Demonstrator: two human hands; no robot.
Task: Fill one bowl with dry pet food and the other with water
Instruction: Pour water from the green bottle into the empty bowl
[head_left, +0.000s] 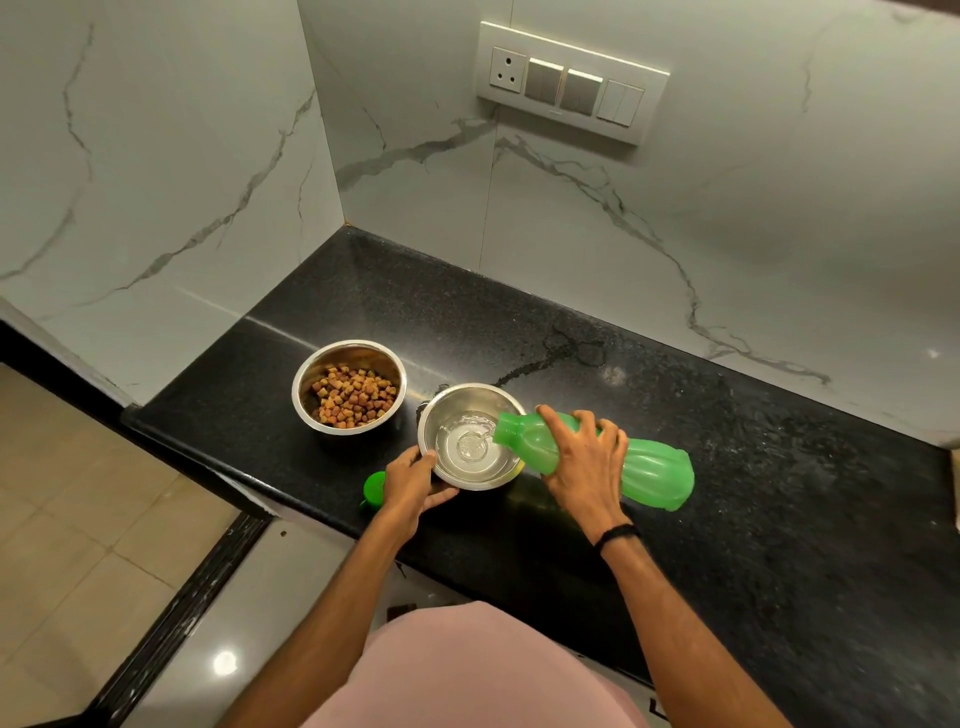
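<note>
Black stone counter (675, 467): carries all items; both hands work near its front edge. A wet streak (550, 358) lies on it beyond the hands.

Green bottle (649, 467): tipped on its side, grasped around its middle by the right hand (584, 457), fingers wrapped over the top. Its base extends to the right of that hand; its open neck extends to the left, over the rim of the water bowl (470, 436). Water runs from the neck into the bowl.

Water bowl: steel, between the two hands, holding a shallow pool of clear water. The left hand (408, 486) grips its near-left rim, thumb on the edge, fingers under the side.

Food bowl (349, 384): steel, beyond and to the left of the left hand, just beside the water bowl but not touching it. It holds brown dry pet food (353, 400) covering the bottom.

Green cap (373, 488): on the counter immediately left of the left hand, partly hidden by it.

Black band (615, 535): on the right wrist.
</note>
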